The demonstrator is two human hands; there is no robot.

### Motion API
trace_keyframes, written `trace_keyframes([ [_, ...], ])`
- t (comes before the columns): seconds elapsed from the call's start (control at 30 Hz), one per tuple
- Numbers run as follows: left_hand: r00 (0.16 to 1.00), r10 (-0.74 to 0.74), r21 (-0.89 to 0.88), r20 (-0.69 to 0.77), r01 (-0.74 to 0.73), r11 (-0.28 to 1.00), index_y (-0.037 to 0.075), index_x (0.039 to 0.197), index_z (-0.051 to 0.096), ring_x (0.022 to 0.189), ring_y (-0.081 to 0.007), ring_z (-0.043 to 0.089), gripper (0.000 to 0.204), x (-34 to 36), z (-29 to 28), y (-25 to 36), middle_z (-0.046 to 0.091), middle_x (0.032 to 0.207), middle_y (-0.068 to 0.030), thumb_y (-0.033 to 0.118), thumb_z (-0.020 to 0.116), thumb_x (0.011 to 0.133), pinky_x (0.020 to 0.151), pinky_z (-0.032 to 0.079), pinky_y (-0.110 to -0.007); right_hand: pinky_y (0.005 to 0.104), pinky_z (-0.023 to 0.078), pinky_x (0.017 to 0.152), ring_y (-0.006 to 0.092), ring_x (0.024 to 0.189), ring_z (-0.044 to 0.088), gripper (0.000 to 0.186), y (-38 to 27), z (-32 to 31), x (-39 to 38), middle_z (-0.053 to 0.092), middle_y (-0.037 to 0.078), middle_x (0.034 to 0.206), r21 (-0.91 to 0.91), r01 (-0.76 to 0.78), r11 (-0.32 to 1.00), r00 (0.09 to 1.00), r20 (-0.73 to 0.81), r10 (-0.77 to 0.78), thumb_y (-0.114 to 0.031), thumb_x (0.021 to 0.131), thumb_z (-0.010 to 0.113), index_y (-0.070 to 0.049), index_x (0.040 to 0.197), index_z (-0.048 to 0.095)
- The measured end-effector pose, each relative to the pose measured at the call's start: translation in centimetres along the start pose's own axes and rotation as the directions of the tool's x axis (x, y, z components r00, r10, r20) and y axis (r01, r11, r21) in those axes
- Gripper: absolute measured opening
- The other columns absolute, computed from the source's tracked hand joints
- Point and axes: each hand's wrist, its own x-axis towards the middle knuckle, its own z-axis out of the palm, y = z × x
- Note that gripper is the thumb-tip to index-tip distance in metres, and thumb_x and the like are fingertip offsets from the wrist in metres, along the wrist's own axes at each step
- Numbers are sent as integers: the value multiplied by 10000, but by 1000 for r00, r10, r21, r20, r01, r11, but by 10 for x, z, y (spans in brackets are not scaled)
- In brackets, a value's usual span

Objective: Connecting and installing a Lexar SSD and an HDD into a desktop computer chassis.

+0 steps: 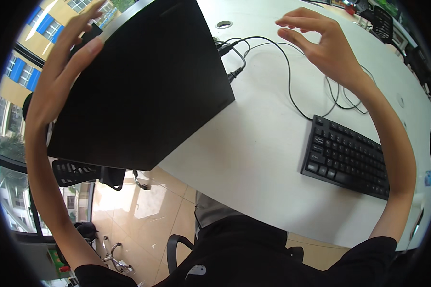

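The white bench (254,158), smooth and curved at its near edge, carries everything. On its far left end sits the large black monitor (143,86), a flat matt panel with a silvery top rim, tilted, its lower corner overhanging the bench edge. The left hand (64,67) lies spread flat against the monitor's left edge; the right hand (321,43) hovers right of the monitor, fingers curled apart, holding nothing. So the monitor is steadied on one side only, not yet gripped by both. Right of the monitor lies a black keyboard (347,158) with ridged keys, and thin black cables (287,76) loop between them.
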Motion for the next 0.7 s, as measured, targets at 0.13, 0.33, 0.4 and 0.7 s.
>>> trace_keyframes([
  [0.13, 916, 398, 225, -48, -378, 898, 320, 1676, 444, 1588, -351, 447, 670, -55, -62, -140, 426, 1749, -108, 647, 416, 1092, 1223, 444, -628, 357, 569, 909, 254, 985, 734, 198, -36, -40, -47, 777, 127, 1103, -54, 49, 997, 999, -9, -50, -147, 994, 808, -5, 1132, 819],
  [0.33, 888, -321, -514, -329, 116, 850, 98, 1769, 139, 1702, -325, 125, 1064, -213, 49, -82, 171, 1831, -166, 798, 348, 995, 1377, 78, -595, 331, 567, 836, 235, 955, 728, 164, -99, -72, -142, 765, 125, 1108, -98, -162, 982, 987, -25, 161, -88, 992, 799, -12, 1138, 813],
  [0.4, 761, -584, -891, -283, 16, 453, -7, 1745, 128, 1697, -353, 141, 1055, -256, 98, -55, 194, 1817, -201, 711, 426, 1033, 1368, 43, -591, 319, 566, 824, 224, 957, 722, 161, -119, -64, -170, 763, 117, 1092, 70, -272, 960, 959, -64, 277, -62, 975, 810, -12, 1128, 815],
  [0.7, 759, -650, -837, -37, 332, 435, -121, 1587, 394, 1406, -324, 549, 791, -275, 254, 21, 510, 1571, -263, 200, 817, 1000, 1209, 440, -438, 347, 535, 731, 254, 856, 682, 132, -122, -14, -258, 748, 88, 939, -106, -42, 993, 965, -262, 13, -4, 891, 841, -11, 1016, 799],
])
